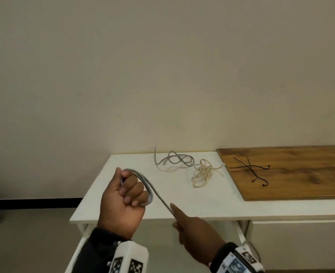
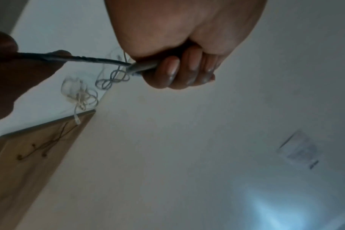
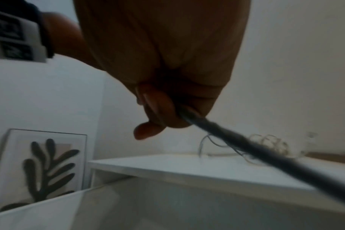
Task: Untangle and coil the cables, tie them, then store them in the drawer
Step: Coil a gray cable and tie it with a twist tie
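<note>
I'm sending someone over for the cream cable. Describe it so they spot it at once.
Start at the white table against the wall, then go toward the wooden board on its right. The cream cable lies in a knotted heap just left of that board. The tangle beside it is grey and looser.

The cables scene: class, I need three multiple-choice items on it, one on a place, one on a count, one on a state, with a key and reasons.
1. Where do the black ties lie?
A. on the wooden board
B. in the drawer
C. in the left hand

2. How many cable tangles rest on the white table?
A. none
B. two
C. five

3. How is the held grey cable?
A. lying loose on the floor
B. looped in the left hand, stretched to the right hand
C. already tied

Key: 1 A, the ties cross on the wood; 2 B, one grey tangle, one cream tangle; 3 B, both hands' fingers grip it.
</note>
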Demonstrator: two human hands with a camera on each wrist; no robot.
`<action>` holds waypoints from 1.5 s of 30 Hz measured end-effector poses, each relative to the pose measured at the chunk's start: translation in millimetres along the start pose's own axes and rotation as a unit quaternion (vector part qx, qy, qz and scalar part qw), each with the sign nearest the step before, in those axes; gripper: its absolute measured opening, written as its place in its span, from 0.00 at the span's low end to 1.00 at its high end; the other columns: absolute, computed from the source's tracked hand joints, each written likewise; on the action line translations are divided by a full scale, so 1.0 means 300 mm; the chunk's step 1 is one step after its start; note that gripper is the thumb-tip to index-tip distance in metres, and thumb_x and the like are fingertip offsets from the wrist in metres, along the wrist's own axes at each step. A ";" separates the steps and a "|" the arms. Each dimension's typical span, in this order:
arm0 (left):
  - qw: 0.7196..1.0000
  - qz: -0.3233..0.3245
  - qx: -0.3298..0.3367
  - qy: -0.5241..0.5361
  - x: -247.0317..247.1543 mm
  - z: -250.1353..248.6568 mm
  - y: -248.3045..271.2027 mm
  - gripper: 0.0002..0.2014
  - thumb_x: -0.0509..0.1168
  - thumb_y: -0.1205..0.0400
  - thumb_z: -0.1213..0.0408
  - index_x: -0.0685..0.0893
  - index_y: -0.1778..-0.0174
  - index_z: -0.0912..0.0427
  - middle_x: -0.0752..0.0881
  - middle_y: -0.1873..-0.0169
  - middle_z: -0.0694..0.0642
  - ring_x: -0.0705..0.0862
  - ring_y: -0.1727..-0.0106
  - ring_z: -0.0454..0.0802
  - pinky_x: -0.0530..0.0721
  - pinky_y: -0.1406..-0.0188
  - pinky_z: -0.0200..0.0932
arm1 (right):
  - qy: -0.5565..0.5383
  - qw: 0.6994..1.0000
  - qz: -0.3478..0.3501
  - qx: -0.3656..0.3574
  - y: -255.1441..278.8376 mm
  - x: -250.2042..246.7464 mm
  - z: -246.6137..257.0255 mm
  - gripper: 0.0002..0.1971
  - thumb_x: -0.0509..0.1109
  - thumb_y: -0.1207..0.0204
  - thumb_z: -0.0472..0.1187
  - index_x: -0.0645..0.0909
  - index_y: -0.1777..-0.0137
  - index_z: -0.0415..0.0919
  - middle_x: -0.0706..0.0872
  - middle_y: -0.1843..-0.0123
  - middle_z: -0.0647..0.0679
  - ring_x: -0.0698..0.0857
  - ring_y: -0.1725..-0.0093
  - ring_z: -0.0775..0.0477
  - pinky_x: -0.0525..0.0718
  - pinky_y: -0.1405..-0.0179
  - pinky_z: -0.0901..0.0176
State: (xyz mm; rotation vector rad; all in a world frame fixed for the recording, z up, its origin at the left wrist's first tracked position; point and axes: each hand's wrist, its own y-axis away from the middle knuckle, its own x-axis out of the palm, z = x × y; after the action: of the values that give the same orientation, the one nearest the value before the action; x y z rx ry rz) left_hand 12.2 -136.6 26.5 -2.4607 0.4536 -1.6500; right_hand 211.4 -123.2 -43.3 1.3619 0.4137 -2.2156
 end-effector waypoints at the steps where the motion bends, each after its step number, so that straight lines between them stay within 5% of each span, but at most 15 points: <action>1: 0.996 -0.072 0.043 -0.042 0.006 0.002 0.005 0.20 0.52 0.10 0.52 0.80 0.63 0.55 0.65 0.81 0.46 0.60 0.82 0.42 0.67 0.83 0.38 | 0.031 0.999 0.023 -0.009 0.001 0.007 0.036 0.30 0.54 0.12 0.45 0.47 0.13 0.54 0.84 0.33 0.40 0.82 0.35 0.37 0.79 0.38 0.49; 3: 0.971 -0.171 0.104 -0.130 0.017 0.029 0.006 0.19 0.54 0.12 0.50 0.77 0.65 0.54 0.64 0.82 0.46 0.60 0.84 0.41 0.64 0.86 0.37 | 0.091 0.994 0.048 -0.025 0.015 0.011 0.109 0.30 0.54 0.11 0.47 0.48 0.13 0.49 0.81 0.30 0.39 0.82 0.35 0.35 0.77 0.44 0.49; 9: 0.914 -0.241 0.134 -0.299 -0.041 0.097 -0.010 0.18 0.52 0.10 0.51 0.71 0.61 0.58 0.66 0.78 0.50 0.64 0.81 0.45 0.66 0.80 0.40 | 0.140 0.986 -0.009 -0.085 0.073 -0.074 0.143 0.14 0.56 0.14 0.46 0.75 0.32 0.48 0.86 0.41 0.43 0.85 0.44 0.34 0.77 0.53 0.50; 14: 0.827 -0.192 0.102 -0.518 -0.056 0.203 -0.010 0.14 0.54 0.10 0.57 0.67 0.57 0.61 0.69 0.73 0.55 0.66 0.74 0.47 0.69 0.77 0.37 | 0.028 0.991 -0.068 -0.114 0.090 -0.132 0.138 0.12 0.61 0.19 0.44 0.77 0.38 0.56 0.88 0.45 0.54 0.85 0.46 0.50 0.82 0.45 0.54; 18: 0.774 -0.116 0.028 -0.622 -0.075 0.230 0.003 0.16 0.58 0.12 0.52 0.67 0.62 0.56 0.69 0.73 0.52 0.66 0.71 0.48 0.68 0.69 0.46 | 0.030 0.982 -0.142 -0.120 0.106 -0.189 0.107 0.13 0.67 0.25 0.47 0.69 0.45 0.62 0.88 0.55 0.58 0.85 0.57 0.54 0.83 0.56 0.58; 23: 0.733 -0.086 0.012 -0.674 -0.066 0.214 0.003 0.17 0.56 0.11 0.52 0.66 0.62 0.58 0.75 0.76 0.54 0.70 0.74 0.47 0.71 0.69 0.47 | 0.090 0.974 -0.177 -0.108 0.097 -0.218 0.072 0.12 0.67 0.25 0.62 0.82 0.54 0.55 0.86 0.63 0.58 0.82 0.64 0.56 0.81 0.64 0.60; 26: 0.705 -0.064 0.008 -0.706 -0.063 0.215 0.008 0.18 0.56 0.11 0.52 0.67 0.64 0.58 0.78 0.80 0.46 0.74 0.75 0.44 0.74 0.66 0.45 | 0.119 0.959 -0.226 -0.127 0.093 -0.207 0.074 0.12 0.66 0.29 0.61 0.80 0.64 0.56 0.81 0.71 0.59 0.78 0.73 0.58 0.73 0.75 0.66; 29: 0.718 -0.044 -0.026 -0.694 -0.062 0.229 0.015 0.20 0.56 0.12 0.51 0.68 0.62 0.63 0.74 0.80 0.47 0.71 0.77 0.46 0.73 0.70 0.41 | 0.118 0.953 -0.255 -0.117 0.099 -0.221 0.066 0.13 0.69 0.30 0.62 0.79 0.66 0.55 0.81 0.72 0.59 0.78 0.74 0.59 0.72 0.76 0.68; 32: 0.737 -0.048 -0.036 -0.673 -0.052 0.222 0.010 0.17 0.59 0.15 0.52 0.66 0.65 0.57 0.67 0.78 0.49 0.65 0.77 0.46 0.67 0.75 0.37 | 0.103 0.959 -0.248 -0.094 0.097 -0.247 0.032 0.21 0.64 0.30 0.71 0.81 0.64 0.54 0.82 0.71 0.59 0.79 0.72 0.59 0.76 0.74 0.65; 36: 0.716 -0.066 -0.037 -0.694 -0.048 0.157 0.001 0.18 0.59 0.15 0.51 0.67 0.67 0.56 0.67 0.81 0.51 0.64 0.79 0.46 0.66 0.76 0.37 | 0.053 0.983 -0.160 -0.067 0.101 -0.292 -0.004 0.14 0.66 0.23 0.64 0.86 0.51 0.57 0.84 0.64 0.60 0.81 0.61 0.58 0.74 0.64 0.66; 39: 0.700 -0.047 -0.070 -0.709 -0.053 0.144 0.007 0.18 0.58 0.19 0.48 0.67 0.72 0.51 0.69 0.82 0.50 0.65 0.79 0.46 0.66 0.77 0.37 | 0.033 0.992 -0.112 -0.051 0.117 -0.330 -0.024 0.12 0.70 0.24 0.62 0.88 0.52 0.56 0.83 0.65 0.59 0.81 0.61 0.58 0.76 0.64 0.65; 42: 0.743 -0.025 -0.123 -0.657 -0.028 0.165 0.012 0.23 0.57 0.11 0.49 0.70 0.71 0.54 0.66 0.82 0.49 0.62 0.81 0.45 0.62 0.80 0.35 | 0.046 0.987 -0.147 -0.055 0.126 -0.363 -0.065 0.22 0.67 0.31 0.71 0.87 0.59 0.54 0.83 0.69 0.57 0.81 0.66 0.57 0.81 0.67 0.56; 45: 0.791 0.017 -0.182 -0.585 0.021 0.193 0.022 0.24 0.54 0.10 0.47 0.72 0.66 0.61 0.62 0.82 0.48 0.57 0.82 0.43 0.57 0.83 0.32 | 0.060 0.957 -0.263 -0.109 0.122 -0.365 -0.105 0.27 0.62 0.30 0.75 0.88 0.62 0.53 0.83 0.71 0.59 0.80 0.69 0.57 0.81 0.71 0.53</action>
State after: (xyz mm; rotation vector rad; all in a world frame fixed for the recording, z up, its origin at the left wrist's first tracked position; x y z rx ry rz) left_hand 66.8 -147.5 7.8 -3.0632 0.5979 0.2290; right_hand 296.0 -109.7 40.3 1.3834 1.1458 -2.3995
